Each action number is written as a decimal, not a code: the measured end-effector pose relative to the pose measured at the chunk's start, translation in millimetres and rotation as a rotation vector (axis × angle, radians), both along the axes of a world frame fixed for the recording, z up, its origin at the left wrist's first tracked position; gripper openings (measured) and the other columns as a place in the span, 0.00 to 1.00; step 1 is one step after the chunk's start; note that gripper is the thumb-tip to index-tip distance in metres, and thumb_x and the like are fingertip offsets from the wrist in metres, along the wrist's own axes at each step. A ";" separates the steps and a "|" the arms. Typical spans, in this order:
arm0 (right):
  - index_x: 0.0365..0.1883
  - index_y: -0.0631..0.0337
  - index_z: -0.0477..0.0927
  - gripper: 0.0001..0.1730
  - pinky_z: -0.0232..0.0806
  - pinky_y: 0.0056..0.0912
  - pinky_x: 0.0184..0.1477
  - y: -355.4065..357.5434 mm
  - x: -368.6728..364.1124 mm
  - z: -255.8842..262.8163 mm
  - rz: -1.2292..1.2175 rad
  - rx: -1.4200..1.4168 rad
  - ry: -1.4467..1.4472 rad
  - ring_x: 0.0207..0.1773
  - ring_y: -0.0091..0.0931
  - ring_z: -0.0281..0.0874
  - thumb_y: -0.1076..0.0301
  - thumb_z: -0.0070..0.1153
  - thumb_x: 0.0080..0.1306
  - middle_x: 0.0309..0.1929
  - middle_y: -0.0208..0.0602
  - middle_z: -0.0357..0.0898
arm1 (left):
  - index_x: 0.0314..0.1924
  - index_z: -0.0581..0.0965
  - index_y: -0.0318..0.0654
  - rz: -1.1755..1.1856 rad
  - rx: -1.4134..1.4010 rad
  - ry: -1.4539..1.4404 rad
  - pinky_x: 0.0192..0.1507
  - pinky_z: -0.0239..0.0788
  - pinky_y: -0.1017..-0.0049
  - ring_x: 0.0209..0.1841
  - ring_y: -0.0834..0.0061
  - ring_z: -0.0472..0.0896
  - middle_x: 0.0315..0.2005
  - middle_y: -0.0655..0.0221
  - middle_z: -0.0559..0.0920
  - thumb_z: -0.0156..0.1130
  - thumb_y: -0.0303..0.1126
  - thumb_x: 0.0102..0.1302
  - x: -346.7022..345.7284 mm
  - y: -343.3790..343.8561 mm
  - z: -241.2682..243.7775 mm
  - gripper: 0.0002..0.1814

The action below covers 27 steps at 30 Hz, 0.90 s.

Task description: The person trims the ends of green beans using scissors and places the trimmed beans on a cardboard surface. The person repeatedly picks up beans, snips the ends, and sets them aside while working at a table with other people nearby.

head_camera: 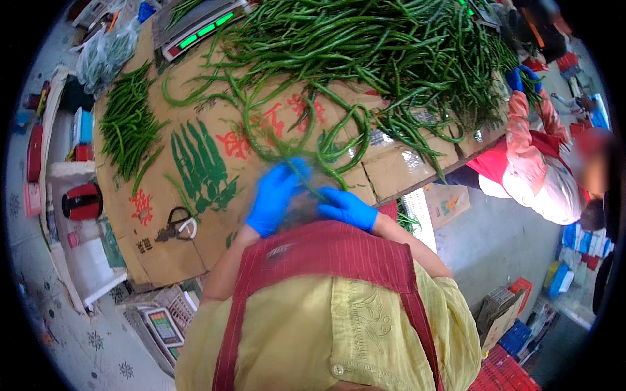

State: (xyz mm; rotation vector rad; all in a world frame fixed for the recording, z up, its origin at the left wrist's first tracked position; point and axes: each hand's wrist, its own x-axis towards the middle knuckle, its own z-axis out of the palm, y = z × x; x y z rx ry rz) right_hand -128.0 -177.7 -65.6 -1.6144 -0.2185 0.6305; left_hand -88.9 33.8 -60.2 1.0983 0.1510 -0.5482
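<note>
My right hand [347, 207], in a blue glove, pinches one end of a long green chili pepper [309, 184] close to the apron. My left hand [276, 198], also gloved in blue, is blurred over the same pepper; whether its fingers grip it cannot be made out. Several curled long peppers [364, 132] lie just beyond both hands. Past them rises a big heap of long green peppers [342, 44]. A smaller pile of green peppers [128, 127] lies at the left of the cardboard-covered table [205, 105].
Dark-handled scissors [178, 227] lie on the cardboard at left. A weighing scale [203, 29] with a lit display stands at the back left, beside a plastic bag [107, 54]. Another person [533, 161] in blue gloves works at the right edge. A second scale [164, 327] stands below left.
</note>
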 end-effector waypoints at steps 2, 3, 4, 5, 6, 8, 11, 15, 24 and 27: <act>0.55 0.61 0.74 0.20 0.69 0.27 0.42 -7.3 5.1 17.6 -0.039 -0.039 0.093 0.37 0.23 0.74 0.57 0.47 0.72 0.34 0.33 0.77 | 0.62 0.67 0.36 -0.050 -0.020 -0.017 0.56 0.68 0.69 0.55 0.70 0.76 0.54 0.63 0.76 0.53 0.29 0.70 3.5 -16.0 0.4 0.21; 0.55 0.61 0.74 0.20 0.69 0.27 0.41 -16.4 9.5 20.9 -0.141 0.013 0.081 0.36 0.22 0.74 0.58 0.47 0.72 0.34 0.32 0.76 | 0.62 0.67 0.36 -0.075 -0.031 -0.027 0.57 0.68 0.69 0.55 0.69 0.76 0.55 0.62 0.75 0.53 0.29 0.70 7.5 -22.7 0.9 0.22; 0.54 0.62 0.74 0.20 0.68 0.26 0.40 -30.6 15.7 24.0 -0.241 0.066 0.068 0.35 0.22 0.74 0.58 0.46 0.72 0.33 0.31 0.76 | 0.64 0.65 0.36 -0.104 0.027 -0.149 0.58 0.66 0.70 0.56 0.69 0.75 0.57 0.62 0.74 0.54 0.29 0.70 14.3 -23.8 3.3 0.24; 0.54 0.62 0.74 0.19 0.68 0.25 0.39 -47.5 23.5 27.9 -0.337 0.120 0.054 0.34 0.21 0.73 0.59 0.46 0.72 0.32 0.31 0.76 | 0.64 0.65 0.36 -0.081 0.110 -0.188 0.59 0.65 0.70 0.57 0.69 0.75 0.57 0.62 0.74 0.54 0.29 0.69 20.5 -22.6 -1.2 0.24; 0.52 0.62 0.75 0.18 0.67 0.24 0.38 -71.4 38.6 33.2 -0.405 0.039 -0.039 0.33 0.21 0.73 0.60 0.46 0.72 0.31 0.31 0.76 | 0.65 0.65 0.36 -0.058 0.198 -0.230 0.59 0.65 0.71 0.57 0.69 0.74 0.57 0.63 0.74 0.54 0.30 0.69 27.4 -18.6 -10.9 0.25; 0.43 0.63 0.77 0.14 0.66 0.24 0.37 -120.0 82.3 60.6 -0.600 -0.040 -0.136 0.32 0.21 0.72 0.61 0.48 0.71 0.31 0.31 0.76 | 0.66 0.63 0.37 -0.001 0.378 -0.334 0.62 0.61 0.70 0.62 0.67 0.70 0.60 0.61 0.71 0.56 0.29 0.67 38.8 -16.8 -20.8 0.28; 0.59 0.62 0.71 0.23 0.66 0.29 0.50 -200.5 152.3 98.4 -0.878 -0.051 -0.502 0.47 0.26 0.74 0.60 0.52 0.69 0.45 0.38 0.77 | 0.66 0.62 0.36 -0.093 0.671 -0.535 0.66 0.56 0.66 0.65 0.63 0.65 0.63 0.57 0.67 0.60 0.30 0.64 65.9 -32.3 -0.3 0.31; 0.59 0.66 0.70 0.26 0.62 0.33 0.58 -219.2 201.1 90.1 -1.139 -0.325 -0.900 0.59 0.35 0.69 0.65 0.57 0.65 0.58 0.47 0.71 | 0.66 0.62 0.37 -0.114 0.873 -0.632 0.67 0.54 0.62 0.67 0.56 0.62 0.64 0.53 0.65 0.65 0.34 0.59 81.1 -53.6 -43.2 0.36; 0.49 0.57 0.77 0.18 0.68 0.47 0.49 -49.5 163.3 -46.6 -0.138 -0.648 -0.526 0.49 0.48 0.74 0.67 0.54 0.58 0.45 0.50 0.77 | 0.58 0.71 0.39 -0.481 1.023 -0.778 0.53 0.68 0.61 0.53 0.54 0.74 0.53 0.55 0.73 0.63 0.32 0.58 45.8 -55.5 -25.6 0.26; 0.48 0.56 0.77 0.19 0.68 0.46 0.49 -52.6 199.9 4.6 -0.321 -0.565 -0.791 0.48 0.46 0.73 0.71 0.56 0.56 0.44 0.48 0.77 | 0.57 0.72 0.38 -0.241 0.973 -0.860 0.55 0.67 0.63 0.54 0.56 0.74 0.55 0.56 0.73 0.62 0.31 0.60 47.2 -32.2 -16.3 0.24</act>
